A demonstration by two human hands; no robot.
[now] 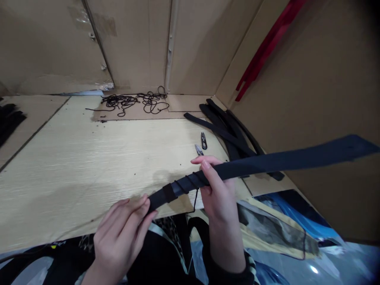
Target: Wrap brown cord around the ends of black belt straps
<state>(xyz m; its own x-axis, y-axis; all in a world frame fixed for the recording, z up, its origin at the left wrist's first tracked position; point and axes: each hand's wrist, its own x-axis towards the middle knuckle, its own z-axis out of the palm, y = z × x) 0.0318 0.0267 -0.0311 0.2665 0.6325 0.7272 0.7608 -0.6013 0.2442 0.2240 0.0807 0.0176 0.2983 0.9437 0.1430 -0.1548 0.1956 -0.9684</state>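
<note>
A long black strap (267,160) stretches from the table's front edge out to the right, above the table. My left hand (123,233) pinches its near end between fingertips. My right hand (219,194) grips the strap a little further along, where black thread (190,181) is wound around it in several turns. A loose end of thread hangs down below my right hand. Small thread snips (202,143) lie on the table just beyond my right hand.
A pale wooden table (89,158) is walled by cardboard. A pile of black straps (228,128) lies at the back right. Tangled black thread (136,101) lies along the back edge. More black pieces (8,118) sit at far left. Plastic bags (285,225) are at lower right.
</note>
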